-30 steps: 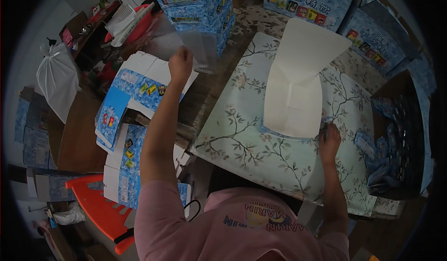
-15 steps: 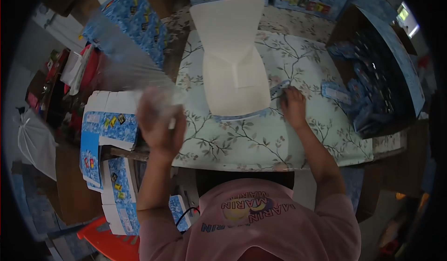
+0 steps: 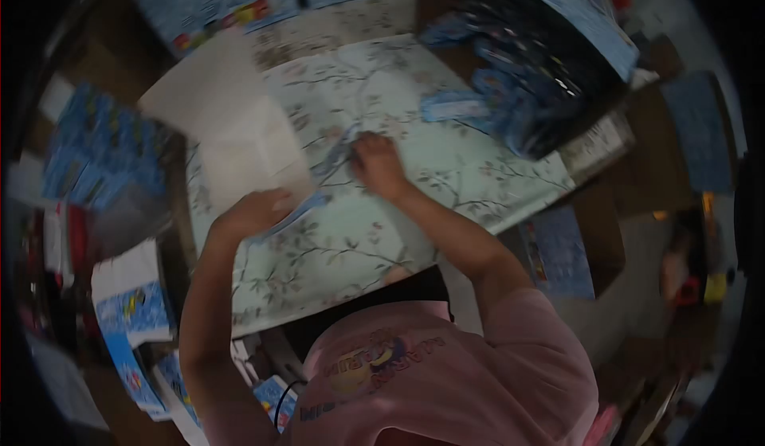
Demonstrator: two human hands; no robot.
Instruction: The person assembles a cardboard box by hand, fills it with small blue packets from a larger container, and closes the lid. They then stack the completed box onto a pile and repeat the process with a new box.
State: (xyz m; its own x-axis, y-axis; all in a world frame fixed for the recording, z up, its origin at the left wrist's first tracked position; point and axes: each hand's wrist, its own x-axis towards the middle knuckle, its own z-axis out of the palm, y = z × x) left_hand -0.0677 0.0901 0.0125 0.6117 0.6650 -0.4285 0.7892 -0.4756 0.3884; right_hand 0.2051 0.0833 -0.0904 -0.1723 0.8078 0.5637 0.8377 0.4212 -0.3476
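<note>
A white cardboard carton [image 3: 247, 135], with its plain inner side up, stands on the table's left part. At its lower edge is my left hand [image 3: 255, 211], its fingers closed around that edge, somewhat blurred. A blue printed strip [image 3: 319, 197] shows along the carton's bottom edge. My right hand [image 3: 378, 163] rests on the flowered cloth to the right of the carton. Its fingers are curled at a narrow blue strip [image 3: 339, 155], and their tips are partly hidden.
At the back right an open box [image 3: 621, 52] holds several shiny blue packets [image 3: 514, 111]. A loose blue packet [image 3: 454, 107] lies before it. Blue printed boxes [image 3: 215, 8] stand along the back. Folded printed cartons [image 3: 131, 311] lie at the left, below a blue stack [image 3: 103, 147].
My left hand has let go of the clear plastic sheet and come down onto the carton's lower edge. The view has turned to the right. My right hand stays by the blue strip.
</note>
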